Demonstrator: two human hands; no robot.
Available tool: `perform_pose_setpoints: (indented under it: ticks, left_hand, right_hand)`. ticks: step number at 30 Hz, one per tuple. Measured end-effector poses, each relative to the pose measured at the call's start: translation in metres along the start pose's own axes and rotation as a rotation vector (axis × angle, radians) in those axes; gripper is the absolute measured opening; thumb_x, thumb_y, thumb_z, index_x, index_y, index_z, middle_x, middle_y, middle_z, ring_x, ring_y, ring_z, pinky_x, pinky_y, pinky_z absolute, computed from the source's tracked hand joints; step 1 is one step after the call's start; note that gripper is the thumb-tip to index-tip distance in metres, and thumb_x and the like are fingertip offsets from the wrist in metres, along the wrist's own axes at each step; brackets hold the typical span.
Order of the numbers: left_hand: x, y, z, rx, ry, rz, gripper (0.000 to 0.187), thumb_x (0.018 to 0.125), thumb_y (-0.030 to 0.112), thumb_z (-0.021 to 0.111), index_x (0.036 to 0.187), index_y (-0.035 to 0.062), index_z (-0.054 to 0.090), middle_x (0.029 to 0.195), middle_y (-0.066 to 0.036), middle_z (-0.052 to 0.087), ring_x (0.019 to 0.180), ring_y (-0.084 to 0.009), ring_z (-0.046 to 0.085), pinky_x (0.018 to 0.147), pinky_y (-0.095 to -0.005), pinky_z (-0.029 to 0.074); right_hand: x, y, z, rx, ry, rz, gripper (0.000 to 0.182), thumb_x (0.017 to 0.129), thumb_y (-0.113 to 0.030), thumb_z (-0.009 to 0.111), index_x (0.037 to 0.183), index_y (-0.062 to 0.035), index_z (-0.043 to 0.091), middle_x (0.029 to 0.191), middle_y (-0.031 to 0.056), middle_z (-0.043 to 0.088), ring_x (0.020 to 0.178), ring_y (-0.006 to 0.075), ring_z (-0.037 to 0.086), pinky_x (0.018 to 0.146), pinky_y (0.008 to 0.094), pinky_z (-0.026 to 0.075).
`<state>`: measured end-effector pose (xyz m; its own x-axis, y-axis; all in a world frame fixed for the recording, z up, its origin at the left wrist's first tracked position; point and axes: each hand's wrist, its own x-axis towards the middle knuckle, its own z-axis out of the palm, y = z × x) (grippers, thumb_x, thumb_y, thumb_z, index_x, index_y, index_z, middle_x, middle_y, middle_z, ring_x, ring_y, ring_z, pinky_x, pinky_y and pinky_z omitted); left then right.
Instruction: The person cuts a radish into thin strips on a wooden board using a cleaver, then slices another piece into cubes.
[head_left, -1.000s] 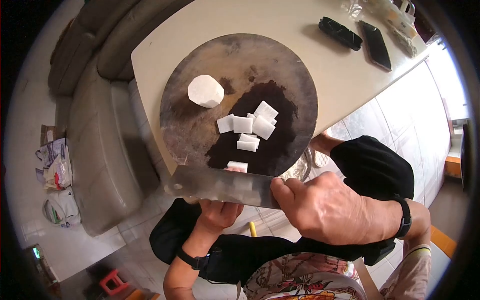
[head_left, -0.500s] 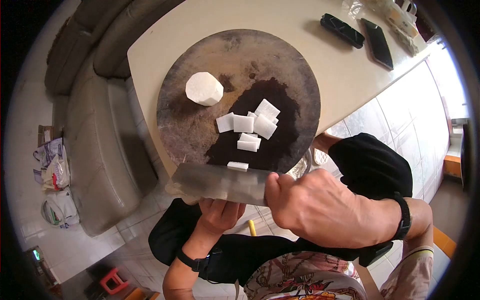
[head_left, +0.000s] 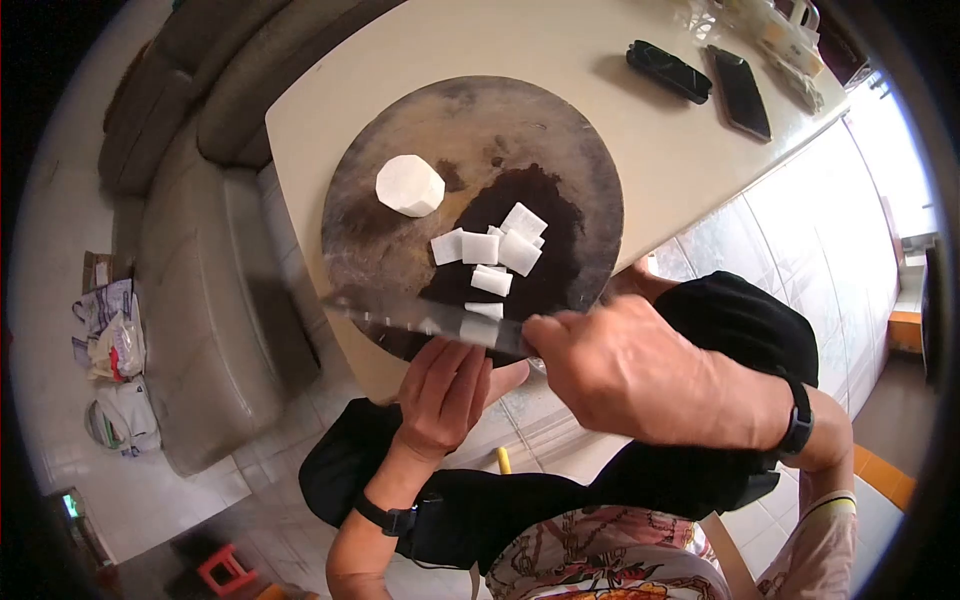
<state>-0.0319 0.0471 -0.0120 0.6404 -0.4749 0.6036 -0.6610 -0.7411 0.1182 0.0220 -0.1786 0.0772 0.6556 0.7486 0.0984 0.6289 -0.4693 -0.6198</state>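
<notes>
- Your right hand (head_left: pixel 650 375) is closed in a fist around the handle of the cleaver (head_left: pixel 390 312); the handle itself is hidden in your grip.
- The cleaver's blade reaches leftward from that fist across the near part of the round chopping board (head_left: pixel 470 110).
- Your left hand (head_left: pixel 440 400) is just below the blade, fingers extended and close together, thumb held out to the side. You cannot tell from this view whether it grips anything, as the fingertips meet the blade's near edge.
- A pale patch shows at the blade near your right hand; whether it is a reflection or a piece of food is unclear.
- One white slice (head_left: pixel 484 310) lies on the board right beside the blade's far side.
- Farther in, a loose group of white slices (head_left: pixel 480 248) lies on the dark, damp-looking area, several overlapping.
- The large white faceted chunk (head_left: pixel 410 186) sits apart from them, toward the board's upper left.
- The board rests on the cream worktop (head_left: pixel 380 60); at its far right you have a black case (head_left: pixel 668 70), with a phone (head_left: pixel 740 92) just beside it.
</notes>
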Motion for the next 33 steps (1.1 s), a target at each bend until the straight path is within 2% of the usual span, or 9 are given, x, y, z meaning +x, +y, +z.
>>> perform_pose_setpoints:
  ticks: [1,3,9,11,14,18,22,26,33]
  left_hand:
    - [-0.004,-0.001,-0.001,0.003,-0.002,-0.003,0.017,0.077,0.004,0.072,0.092,-0.0039,0.069,0.101,-0.015,0.064,0.091,-0.0321,0.063,0.079,-0.0406,0.055]
    - [-0.013,-0.002,-0.003,-0.024,-0.099,-0.044,0.018,0.081,0.006,0.069,0.098,-0.0024,0.068,0.106,-0.018,0.063,0.099,-0.0375,0.063,0.089,-0.0468,0.051]
    - [-0.019,-0.001,-0.004,-0.019,-0.123,-0.079,0.021,0.081,0.010,0.069,0.099,0.0014,0.069,0.109,-0.016,0.065,0.102,-0.0370,0.064,0.093,-0.0468,0.048]
    - [-0.020,-0.001,-0.005,-0.016,-0.133,-0.084,0.022,0.081,0.012,0.070,0.102,0.0026,0.069,0.110,-0.015,0.065,0.102,-0.0360,0.064,0.094,-0.0468,0.048]
    - [-0.021,-0.003,-0.006,-0.058,-0.156,-0.090,0.027,0.082,0.017,0.071,0.106,0.0050,0.066,0.112,-0.014,0.065,0.104,-0.0342,0.064,0.096,-0.0465,0.047]
    - [-0.028,-0.004,-0.004,-0.081,-0.182,-0.099,0.036,0.084,0.024,0.072,0.114,0.0079,0.062,0.114,-0.012,0.065,0.107,-0.0331,0.064,0.098,-0.0462,0.046]
    - [-0.023,-0.005,-0.007,-0.186,-0.188,-0.104,0.035,0.084,0.025,0.071,0.113,0.0076,0.062,0.114,-0.013,0.065,0.108,-0.0341,0.063,0.098,-0.0466,0.046]
    - [-0.024,-0.004,-0.006,-0.060,-0.186,-0.069,0.032,0.084,0.024,0.071,0.111,0.0074,0.064,0.115,-0.016,0.064,0.109,-0.0360,0.062,0.098,-0.0474,0.046]
    - [-0.027,-0.002,-0.008,0.026,-0.187,-0.054,0.026,0.083,0.021,0.071,0.105,0.0070,0.067,0.113,-0.014,0.064,0.109,-0.0369,0.062,0.098,-0.0505,0.045]
  right_hand:
    - [-0.004,-0.006,-0.002,-0.010,0.001,-0.016,0.017,0.071,-0.002,0.062,0.081,0.0113,0.056,0.062,0.0201,0.060,0.061,0.0338,0.066,0.051,0.0381,0.052]
    - [-0.009,-0.011,-0.006,-0.038,-0.029,-0.046,0.018,0.072,-0.002,0.061,0.082,0.0122,0.055,0.062,0.0199,0.060,0.059,0.0332,0.066,0.049,0.0367,0.051]
    - [-0.012,-0.012,-0.008,-0.079,-0.150,-0.055,0.023,0.072,0.000,0.059,0.086,0.0173,0.054,0.065,0.0206,0.060,0.057,0.0305,0.066,0.046,0.0337,0.051]
    - [-0.012,-0.014,-0.009,-0.142,-0.154,-0.066,0.031,0.073,0.000,0.059,0.094,0.0227,0.054,0.065,0.0200,0.060,0.057,0.0283,0.066,0.045,0.0324,0.051]
    - [-0.011,-0.016,-0.011,-0.211,-0.193,-0.109,0.038,0.073,0.000,0.058,0.100,0.0258,0.052,0.064,0.0189,0.060,0.054,0.0252,0.065,0.043,0.0310,0.051]
    - [-0.011,-0.015,-0.013,-0.224,-0.238,-0.120,0.039,0.074,0.000,0.058,0.102,0.0254,0.053,0.064,0.0176,0.059,0.052,0.0229,0.064,0.043,0.0299,0.050]
    - [-0.008,-0.015,-0.016,-0.235,-0.255,-0.106,0.033,0.074,0.002,0.058,0.098,0.0236,0.054,0.062,0.0156,0.059,0.052,0.0222,0.064,0.042,0.0299,0.049]
    - [-0.006,-0.012,-0.018,-0.231,-0.237,-0.132,0.024,0.073,0.003,0.058,0.089,0.0202,0.054,0.061,0.0144,0.057,0.052,0.0220,0.064,0.041,0.0302,0.049]
    - [-0.002,-0.011,-0.018,-0.179,-0.292,-0.112,0.029,0.073,0.003,0.058,0.093,0.0237,0.053,0.062,0.0162,0.059,0.051,0.0225,0.063,0.041,0.0300,0.049]
